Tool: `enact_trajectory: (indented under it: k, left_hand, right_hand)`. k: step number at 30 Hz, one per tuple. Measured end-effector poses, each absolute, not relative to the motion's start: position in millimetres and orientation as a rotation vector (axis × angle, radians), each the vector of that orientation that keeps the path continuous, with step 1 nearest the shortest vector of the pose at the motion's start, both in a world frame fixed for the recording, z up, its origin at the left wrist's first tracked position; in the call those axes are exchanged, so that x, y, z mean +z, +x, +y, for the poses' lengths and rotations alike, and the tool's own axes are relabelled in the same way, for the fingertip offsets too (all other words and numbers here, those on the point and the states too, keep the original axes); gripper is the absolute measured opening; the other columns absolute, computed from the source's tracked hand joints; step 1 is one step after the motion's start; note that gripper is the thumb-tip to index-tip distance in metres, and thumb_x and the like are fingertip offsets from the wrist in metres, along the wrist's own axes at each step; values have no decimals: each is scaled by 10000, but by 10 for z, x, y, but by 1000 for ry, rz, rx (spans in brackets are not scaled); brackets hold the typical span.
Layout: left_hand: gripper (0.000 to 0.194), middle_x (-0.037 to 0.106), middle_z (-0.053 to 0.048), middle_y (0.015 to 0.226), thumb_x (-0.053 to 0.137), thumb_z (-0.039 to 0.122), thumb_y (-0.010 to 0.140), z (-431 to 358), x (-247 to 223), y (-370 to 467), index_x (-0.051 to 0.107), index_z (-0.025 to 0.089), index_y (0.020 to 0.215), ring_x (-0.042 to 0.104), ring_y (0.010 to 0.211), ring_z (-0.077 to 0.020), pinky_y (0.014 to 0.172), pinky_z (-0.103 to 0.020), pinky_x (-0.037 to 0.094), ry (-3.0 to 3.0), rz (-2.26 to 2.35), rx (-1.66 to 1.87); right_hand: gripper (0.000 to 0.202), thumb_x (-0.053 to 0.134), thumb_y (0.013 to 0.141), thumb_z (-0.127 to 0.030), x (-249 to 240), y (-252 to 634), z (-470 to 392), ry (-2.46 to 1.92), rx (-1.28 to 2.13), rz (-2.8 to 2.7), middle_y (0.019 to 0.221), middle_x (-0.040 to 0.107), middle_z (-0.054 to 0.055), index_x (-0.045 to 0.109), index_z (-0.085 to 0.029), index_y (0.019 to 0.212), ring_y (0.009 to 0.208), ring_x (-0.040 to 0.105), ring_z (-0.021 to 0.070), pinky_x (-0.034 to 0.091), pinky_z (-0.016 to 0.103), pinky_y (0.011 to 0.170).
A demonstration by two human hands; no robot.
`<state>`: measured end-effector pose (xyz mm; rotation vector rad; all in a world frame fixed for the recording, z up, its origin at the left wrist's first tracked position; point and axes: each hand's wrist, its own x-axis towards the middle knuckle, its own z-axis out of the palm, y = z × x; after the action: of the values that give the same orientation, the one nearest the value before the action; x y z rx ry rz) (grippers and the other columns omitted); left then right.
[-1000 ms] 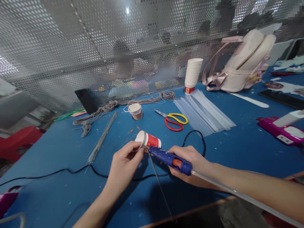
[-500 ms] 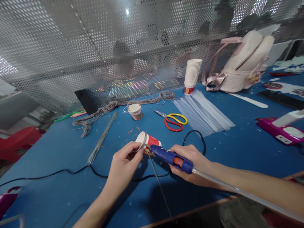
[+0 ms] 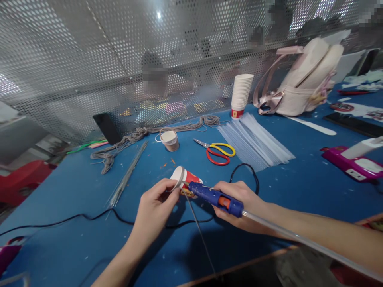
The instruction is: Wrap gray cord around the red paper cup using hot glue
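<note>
My left hand (image 3: 160, 201) is closed on a red and white paper cup (image 3: 193, 177), thumb and fingers pinching it near its rim. A grey cord (image 3: 199, 229) runs round the cup by the rim, and its loose end hangs down toward the table's front edge. In my right hand (image 3: 239, 207) is a blue glue gun (image 3: 203, 194) with a long clear glue stick (image 3: 275, 226) coming out of its back. The gun's nozzle points at the cord on the cup, close to my left fingertips; whether it touches cannot be made out.
Behind the cup stand a cord-wrapped cup (image 3: 170, 141) and scissors (image 3: 214, 151). Clear glue sticks (image 3: 254, 143), stacked paper cups (image 3: 241, 93) and a pale backpack (image 3: 299, 89) are at the right. Grey cord bundles (image 3: 131, 139) and a phone (image 3: 107, 128) lie along the perforated screen (image 3: 119, 59). A black cable (image 3: 83, 215) crosses the table.
Very little differs. The whole view has shifted slightly; both hands, the cup and the glue gun keep nearly the same positions relative to each other.
</note>
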<state>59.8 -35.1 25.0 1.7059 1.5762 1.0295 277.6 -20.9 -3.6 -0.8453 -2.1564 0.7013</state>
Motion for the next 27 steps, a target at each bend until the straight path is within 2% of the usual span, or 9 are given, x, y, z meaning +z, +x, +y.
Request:
enact_trajectory:
  k: [7,13,27]
  left_hand:
    - [182,646,-22,740,562,301,788,-352,222,571,693,174,779,542,618,-133,575,-234,437,1721,1556,1037]
    - [168,645,-16,723,566,278,790,-339,217,552,691,173,754,537,614,-128,568,-224,422,1770,1542,1064]
    - [146,686,-34,784,577,242,783,-333,225,545,704,176,756,597,673,-146,611,-235,465,1821,1480,1121]
  right_hand:
    - [74,534,747,-238,-135,2750,-226,-776,710,-2091,610,549,-22,535,-184,797,484,438,95,339,216,483]
    - [62,564,763,-217,-67,2783,-202,-901,833,-2109,639,558,-13,556,-174,807,540,495,108,377,224,540]
    - [54,569,759,-215,-42,2805,-202,-939,885,-2103,640,544,-14,545,-173,784,560,496,111,373,232,561]
